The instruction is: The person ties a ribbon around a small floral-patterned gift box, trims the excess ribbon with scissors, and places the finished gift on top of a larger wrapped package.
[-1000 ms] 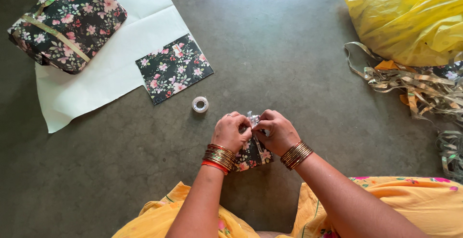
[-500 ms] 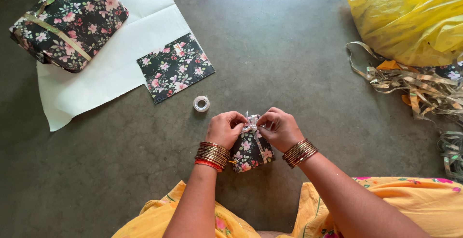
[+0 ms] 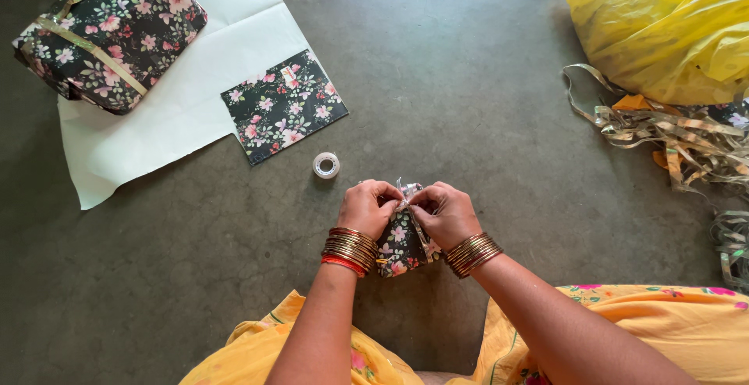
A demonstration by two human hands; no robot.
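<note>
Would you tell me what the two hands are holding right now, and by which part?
Both the left hand and right hand pinch the silvery ribbon at the top of the small floral-wrapped parcel; each grip sits at the knot.

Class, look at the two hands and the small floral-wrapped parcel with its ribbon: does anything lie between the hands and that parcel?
Nothing visible does. The left hand and right hand already pinch the silver ribbon on top of the small parcel. The tape roll lies apart, beyond them.

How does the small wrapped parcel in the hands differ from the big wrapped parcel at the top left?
The small parcel is held between the left hand and right hand; the big parcel lies untouched on white paper. The small parcel's ribbon is silver, the big one's gold-green. Both have dark floral wrapping.
</note>
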